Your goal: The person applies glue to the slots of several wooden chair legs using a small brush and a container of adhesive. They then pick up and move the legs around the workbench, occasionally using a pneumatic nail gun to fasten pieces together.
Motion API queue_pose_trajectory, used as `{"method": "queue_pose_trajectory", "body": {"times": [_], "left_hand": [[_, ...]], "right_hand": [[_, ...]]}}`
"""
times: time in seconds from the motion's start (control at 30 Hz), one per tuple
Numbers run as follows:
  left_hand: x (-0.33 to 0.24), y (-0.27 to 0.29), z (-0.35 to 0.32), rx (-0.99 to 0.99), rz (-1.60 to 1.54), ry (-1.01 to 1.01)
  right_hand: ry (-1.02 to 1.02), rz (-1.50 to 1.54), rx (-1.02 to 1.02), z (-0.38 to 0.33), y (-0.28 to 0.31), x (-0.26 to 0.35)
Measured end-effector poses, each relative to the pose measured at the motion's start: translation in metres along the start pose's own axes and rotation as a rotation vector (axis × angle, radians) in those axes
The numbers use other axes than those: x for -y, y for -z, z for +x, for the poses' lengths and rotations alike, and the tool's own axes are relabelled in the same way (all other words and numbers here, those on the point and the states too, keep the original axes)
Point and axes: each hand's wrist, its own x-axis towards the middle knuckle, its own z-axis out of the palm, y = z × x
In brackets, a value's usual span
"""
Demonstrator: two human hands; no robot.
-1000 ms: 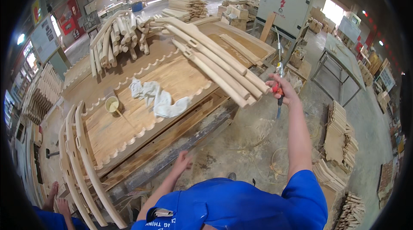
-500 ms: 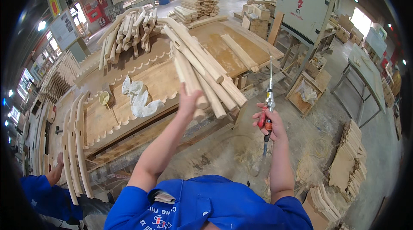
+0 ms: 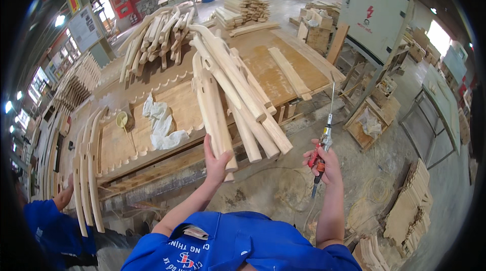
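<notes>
My left hand (image 3: 216, 164) is closed around the lower ends of pale wooden furniture legs (image 3: 212, 119), which lean at the front edge of the workbench (image 3: 121, 162). It looks like two pieces lie together there; the fingers behind them are partly hidden. Just right of them, several more shaped wooden legs (image 3: 245, 119) lie in a fanned stack, their ends jutting past the bench edge. My right hand (image 3: 326, 164) grips an air blow gun (image 3: 328, 134) with a red handle and a long thin nozzle pointing up and away. A hose hangs below it.
A heap of legs (image 3: 157, 38) covers the bench's far left. Crumpled white plastic (image 3: 164, 126) and a small pot (image 3: 123, 119) lie nearer. A co-worker's hand (image 3: 65, 195) touches curved slats (image 3: 91, 169). An electrical cabinet (image 3: 374, 23) stands right; stacked wood pieces (image 3: 410, 210) lie on the floor.
My left hand has drawn the held legs down and toward me, apart from the stack on the right. The blow gun stays in my right hand, shifted slightly in the picture.
</notes>
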Motion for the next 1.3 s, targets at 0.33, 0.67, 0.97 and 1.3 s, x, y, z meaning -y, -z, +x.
{"method": "queue_pose_trajectory", "body": {"times": [0.33,0.67,0.97,1.3], "left_hand": [[-0.061,0.035,0.006,-0.008,-0.182,0.187],[-0.081,0.071,0.003,0.121,1.089,-0.249],[-0.099,-0.058,0.112,0.66,1.241,-0.548],[-0.042,-0.069,0.139,0.621,0.99,-0.78]], "right_hand": [[-0.204,-0.539,0.057,0.091,-0.018,0.03],[-0.186,-0.847,0.269,0.187,-0.051,0.013],[-0.172,-1.255,0.301,0.216,-0.084,0.041],[-0.273,-1.336,0.313,0.214,-0.093,0.063]]}}
